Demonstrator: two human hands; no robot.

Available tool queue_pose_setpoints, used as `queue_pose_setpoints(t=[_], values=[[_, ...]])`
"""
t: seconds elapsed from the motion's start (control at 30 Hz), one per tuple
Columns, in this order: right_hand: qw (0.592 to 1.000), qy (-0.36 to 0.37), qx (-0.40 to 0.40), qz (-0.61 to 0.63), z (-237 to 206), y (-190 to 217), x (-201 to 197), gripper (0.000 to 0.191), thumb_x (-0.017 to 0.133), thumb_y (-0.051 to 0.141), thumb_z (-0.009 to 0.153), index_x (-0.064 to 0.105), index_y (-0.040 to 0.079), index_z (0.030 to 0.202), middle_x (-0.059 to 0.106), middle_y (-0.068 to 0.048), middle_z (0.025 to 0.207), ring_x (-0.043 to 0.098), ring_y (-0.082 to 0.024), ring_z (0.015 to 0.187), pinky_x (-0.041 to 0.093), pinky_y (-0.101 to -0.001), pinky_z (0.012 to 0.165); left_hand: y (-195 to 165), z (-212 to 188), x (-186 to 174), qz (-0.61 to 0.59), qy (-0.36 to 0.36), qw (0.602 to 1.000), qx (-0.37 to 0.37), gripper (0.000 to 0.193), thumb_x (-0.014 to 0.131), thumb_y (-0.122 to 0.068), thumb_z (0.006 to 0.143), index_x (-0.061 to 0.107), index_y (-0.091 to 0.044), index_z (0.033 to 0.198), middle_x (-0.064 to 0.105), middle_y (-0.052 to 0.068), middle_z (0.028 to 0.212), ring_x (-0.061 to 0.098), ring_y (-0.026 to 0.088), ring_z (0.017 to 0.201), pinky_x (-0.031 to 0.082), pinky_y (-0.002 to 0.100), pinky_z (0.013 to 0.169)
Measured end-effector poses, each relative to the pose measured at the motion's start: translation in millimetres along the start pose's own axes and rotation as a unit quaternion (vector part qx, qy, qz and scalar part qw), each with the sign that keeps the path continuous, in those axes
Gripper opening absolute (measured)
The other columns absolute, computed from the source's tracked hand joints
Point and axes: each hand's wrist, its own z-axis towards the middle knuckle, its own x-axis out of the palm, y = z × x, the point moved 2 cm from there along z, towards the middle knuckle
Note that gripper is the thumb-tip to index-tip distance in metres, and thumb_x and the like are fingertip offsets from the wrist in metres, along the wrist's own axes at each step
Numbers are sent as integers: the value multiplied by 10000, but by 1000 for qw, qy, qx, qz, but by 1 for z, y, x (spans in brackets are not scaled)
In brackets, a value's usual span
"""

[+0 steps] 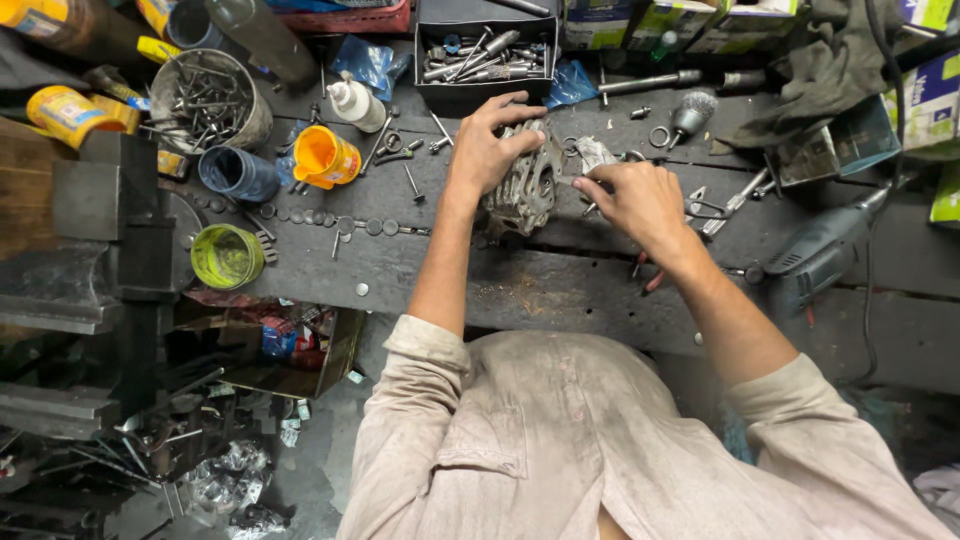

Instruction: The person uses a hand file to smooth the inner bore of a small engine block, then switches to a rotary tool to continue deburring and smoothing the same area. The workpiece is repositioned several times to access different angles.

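A grey, ribbed metal housing point(527, 190), round like an alternator body, stands on the dark wooden workbench point(560, 280). My left hand point(492, 145) lies over its top and left side, fingers spread around it. My right hand point(632, 197) is just right of the housing, fingers pinched on a small pale metal part point(594, 153) at the housing's edge. What lies under my right palm is hidden.
A black tray of bolts and sockets point(486, 55) sits behind the housing. Left stand an orange cup point(322, 157), a blue cup point(236, 173), a green tin point(226, 256), a can of bolts point(207, 100) and a vise point(100, 250). A power tool point(815, 250) lies right.
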Motion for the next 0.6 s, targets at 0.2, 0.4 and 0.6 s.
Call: queue_pose_setpoints(t=[0.2, 0.4, 0.6], values=[[998, 52, 20, -29, 0, 4, -4, 352, 684, 480, 958, 804, 149, 984, 734, -141, 728, 714, -345, 652, 550, -484, 601, -2, -1, 0, 13, 2, 1000, -29, 398, 806, -312, 743, 810, -213, 1129, 654, 103, 1406, 666, 271, 1251, 538, 383, 1016], [999, 15, -17, -26, -6, 3, 0, 342, 673, 449, 994, 801, 134, 963, 740, -129, 768, 711, -347, 673, 548, -478, 595, 0, 0, 1, 1, 2, 1000, -13, 404, 804, -313, 750, 806, -212, 1141, 658, 107, 1405, 672, 271, 1260, 549, 385, 1026], [999, -9, -28, -19, -9, 4, 3, 327, 679, 443, 992, 806, 142, 975, 748, -111, 797, 713, -340, 677, 548, -470, 584, 0, -1, -1, 11, 0, 1000, -8, 403, 809, -316, 755, 807, -212, 1144, 661, 105, 1404, 669, 266, 1264, 541, 385, 1026]])
